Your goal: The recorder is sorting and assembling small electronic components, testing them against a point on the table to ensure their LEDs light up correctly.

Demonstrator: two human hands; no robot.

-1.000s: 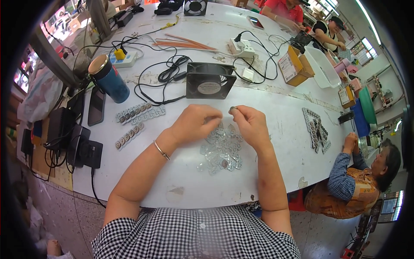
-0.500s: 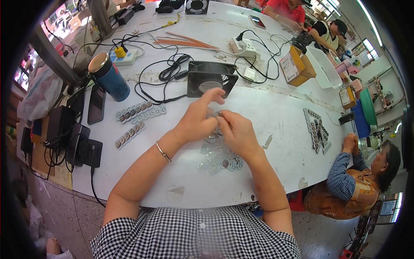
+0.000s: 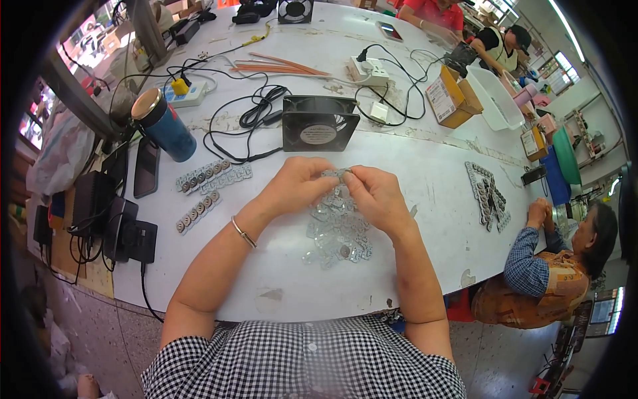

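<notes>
My left hand (image 3: 298, 187) and my right hand (image 3: 380, 199) meet just in front of the black square fan (image 3: 319, 126). Both are closed, fingertips almost touching. Between my right thumb and forefinger is a small shiny piece (image 3: 345, 173), its kind too small to make out. The fingers of my left hand are curled together beside it, and what they grip is hidden. Under and between the hands lies a loose pile of small clear and silvery pieces (image 3: 335, 234), with a dark round part among them.
Left of my arm sit rows of round-centred pieces (image 3: 209, 176), a blue tumbler (image 3: 169, 130) and a phone (image 3: 147, 166). More rows (image 3: 487, 196) lie right. Cables, a power strip (image 3: 186, 94), a cardboard box (image 3: 452, 100) and a white tub (image 3: 495, 100) stand farther back. A person (image 3: 551, 266) sits at right.
My left hand's raised fingers have come down and curled in beside the right fingertips. Both hands sit slightly nearer the pile's far end. The view has shifted a little.
</notes>
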